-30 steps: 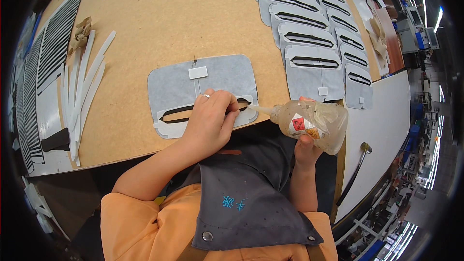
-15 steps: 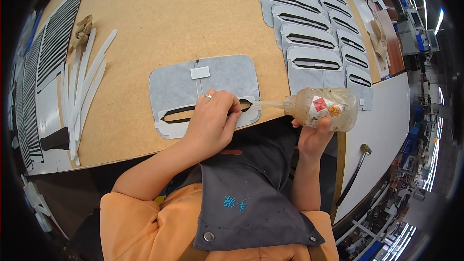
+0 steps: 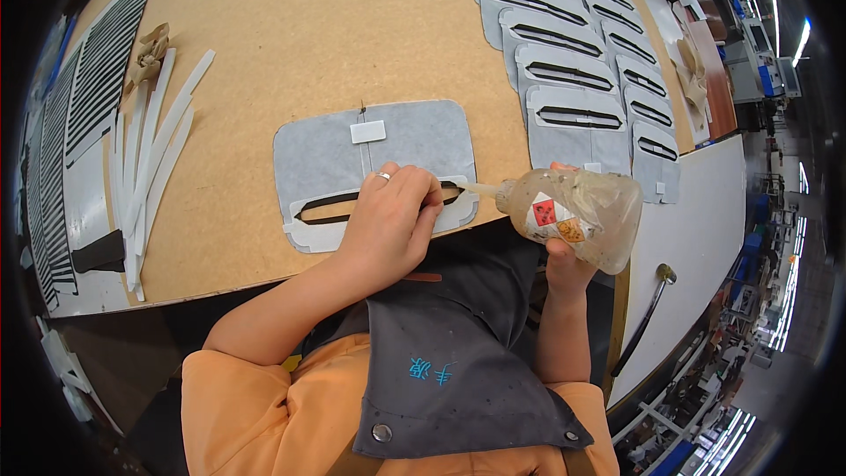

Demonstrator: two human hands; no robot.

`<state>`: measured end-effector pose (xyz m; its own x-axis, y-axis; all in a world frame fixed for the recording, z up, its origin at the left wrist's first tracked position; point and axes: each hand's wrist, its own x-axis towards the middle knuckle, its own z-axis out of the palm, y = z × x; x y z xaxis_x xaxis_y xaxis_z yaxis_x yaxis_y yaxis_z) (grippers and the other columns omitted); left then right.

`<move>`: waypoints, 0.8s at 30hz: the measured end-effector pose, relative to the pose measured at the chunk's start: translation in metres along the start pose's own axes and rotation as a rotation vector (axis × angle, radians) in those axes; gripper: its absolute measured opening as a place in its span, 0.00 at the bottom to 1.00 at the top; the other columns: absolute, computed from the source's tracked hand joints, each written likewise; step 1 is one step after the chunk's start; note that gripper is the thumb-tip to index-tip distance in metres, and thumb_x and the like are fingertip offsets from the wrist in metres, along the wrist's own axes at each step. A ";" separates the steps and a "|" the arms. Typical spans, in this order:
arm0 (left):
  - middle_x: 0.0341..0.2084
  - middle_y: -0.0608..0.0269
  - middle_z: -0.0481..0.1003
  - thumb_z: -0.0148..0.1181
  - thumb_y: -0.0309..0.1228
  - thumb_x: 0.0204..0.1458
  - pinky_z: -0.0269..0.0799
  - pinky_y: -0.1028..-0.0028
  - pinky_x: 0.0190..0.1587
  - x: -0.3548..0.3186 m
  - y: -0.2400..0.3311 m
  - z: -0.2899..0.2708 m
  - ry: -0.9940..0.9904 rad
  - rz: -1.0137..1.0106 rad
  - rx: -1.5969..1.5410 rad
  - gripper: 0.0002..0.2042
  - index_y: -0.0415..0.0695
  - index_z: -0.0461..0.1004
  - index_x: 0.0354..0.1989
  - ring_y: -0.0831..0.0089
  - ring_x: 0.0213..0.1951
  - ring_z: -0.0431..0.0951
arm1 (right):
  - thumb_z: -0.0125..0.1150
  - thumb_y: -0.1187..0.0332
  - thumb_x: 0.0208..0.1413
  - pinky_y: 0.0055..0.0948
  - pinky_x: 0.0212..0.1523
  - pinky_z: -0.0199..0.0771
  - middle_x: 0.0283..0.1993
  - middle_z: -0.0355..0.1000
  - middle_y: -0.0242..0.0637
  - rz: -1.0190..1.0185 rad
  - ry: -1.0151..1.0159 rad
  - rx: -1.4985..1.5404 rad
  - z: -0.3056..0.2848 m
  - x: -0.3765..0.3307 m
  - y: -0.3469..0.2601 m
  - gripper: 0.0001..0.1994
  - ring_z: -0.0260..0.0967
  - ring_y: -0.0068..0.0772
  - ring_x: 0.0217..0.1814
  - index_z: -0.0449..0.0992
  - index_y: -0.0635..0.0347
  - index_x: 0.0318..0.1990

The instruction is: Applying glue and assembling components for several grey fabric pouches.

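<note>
A grey fabric panel [image 3: 308,154] lies at the table's front edge. A pale border and black edging [image 3: 328,204] surround its long slot, and a small white tab [image 3: 368,131] sits above it. My left hand [image 3: 394,216] is closed over the slot's right part, fingertips pinched together; what lies between them is hidden. My right hand [image 3: 571,266] grips a cloudy squeeze bottle [image 3: 592,216] with a worn label, tilted nozzle-down to the left. The thin nozzle [image 3: 478,187] reaches the slot's right end, where the tip meets the black edging.
Overlapping rows of similar grey panels [image 3: 577,110] lie at the right. White strips [image 3: 157,159], crumpled brown tape [image 3: 150,53] and black-striped sheets [image 3: 106,62] are at the left. A long-handled brush [image 3: 648,308] rests on the white side surface [image 3: 696,238].
The bottle has swung from nearly level to a steeper tilt, its base dropping and its body shifting slightly left. The nozzle tip stays by the slot's right end; my left hand has barely moved.
</note>
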<state>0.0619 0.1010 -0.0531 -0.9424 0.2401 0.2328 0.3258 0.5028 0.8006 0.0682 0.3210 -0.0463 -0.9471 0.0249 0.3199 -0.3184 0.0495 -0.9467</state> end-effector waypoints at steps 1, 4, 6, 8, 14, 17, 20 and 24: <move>0.25 0.60 0.70 0.57 0.18 0.47 0.61 0.65 0.38 0.000 0.000 -0.001 -0.005 -0.008 -0.004 0.06 0.41 0.67 0.30 0.61 0.32 0.68 | 0.75 0.50 0.41 0.40 0.64 0.60 0.62 0.61 0.42 0.000 0.001 0.001 0.000 0.002 -0.001 0.46 0.59 0.37 0.65 0.55 0.60 0.64; 0.28 0.57 0.70 0.56 0.19 0.48 0.62 0.64 0.41 0.001 0.001 -0.006 -0.036 -0.051 -0.035 0.06 0.40 0.67 0.32 0.60 0.34 0.69 | 0.76 0.52 0.40 0.40 0.63 0.63 0.61 0.62 0.45 -0.063 -0.100 -0.137 -0.006 0.006 -0.005 0.46 0.61 0.37 0.62 0.55 0.61 0.63; 0.31 0.56 0.70 0.56 0.20 0.49 0.64 0.64 0.44 0.005 0.003 -0.014 -0.063 -0.085 -0.056 0.06 0.39 0.68 0.34 0.59 0.36 0.70 | 0.73 0.48 0.43 0.33 0.49 0.75 0.58 0.64 0.47 -0.102 0.137 -0.112 -0.021 0.008 -0.014 0.45 0.67 0.38 0.56 0.56 0.61 0.63; 0.35 0.52 0.70 0.56 0.23 0.51 0.65 0.64 0.47 0.023 -0.010 -0.030 0.071 0.032 0.129 0.09 0.38 0.68 0.40 0.56 0.41 0.71 | 0.66 0.44 0.48 0.24 0.28 0.75 0.56 0.65 0.50 0.075 0.307 0.424 -0.056 0.012 -0.033 0.42 0.73 0.33 0.38 0.56 0.61 0.63; 0.37 0.52 0.72 0.62 0.29 0.49 0.67 0.68 0.46 0.068 -0.024 -0.088 -0.243 -0.228 0.414 0.16 0.37 0.68 0.45 0.59 0.41 0.73 | 0.57 0.50 0.58 0.18 0.18 0.64 0.55 0.64 0.49 0.106 0.286 1.314 -0.096 0.024 -0.035 0.30 0.60 0.23 0.17 0.59 0.62 0.59; 0.35 0.58 0.73 0.62 0.32 0.50 0.68 0.72 0.43 0.077 -0.015 -0.097 -0.601 -0.535 0.386 0.16 0.38 0.69 0.45 0.68 0.36 0.73 | 0.56 0.45 0.57 0.19 0.17 0.64 0.55 0.64 0.48 0.166 0.221 1.257 -0.082 0.016 -0.024 0.33 0.62 0.24 0.18 0.59 0.61 0.59; 0.29 0.61 0.75 0.59 0.37 0.55 0.69 0.73 0.35 0.041 -0.017 -0.099 -0.076 -0.370 -0.272 0.16 0.37 0.70 0.43 0.71 0.33 0.75 | 0.52 0.38 0.56 0.20 0.15 0.63 0.53 0.68 0.49 0.205 0.220 1.192 -0.071 0.015 -0.022 0.36 0.64 0.26 0.19 0.60 0.60 0.59; 0.30 0.63 0.75 0.51 0.36 0.62 0.69 0.77 0.30 -0.019 -0.003 -0.094 -0.100 -0.727 -0.551 0.13 0.36 0.70 0.42 0.78 0.27 0.74 | 0.52 0.38 0.56 0.19 0.16 0.62 0.54 0.70 0.51 0.293 0.399 0.858 -0.046 0.023 -0.015 0.35 0.66 0.25 0.22 0.62 0.59 0.59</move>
<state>0.0714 0.0170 -0.0081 -0.8819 0.1031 -0.4600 -0.4513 0.0973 0.8871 0.0528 0.3669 -0.0232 -0.9605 0.2631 -0.0911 -0.1436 -0.7485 -0.6474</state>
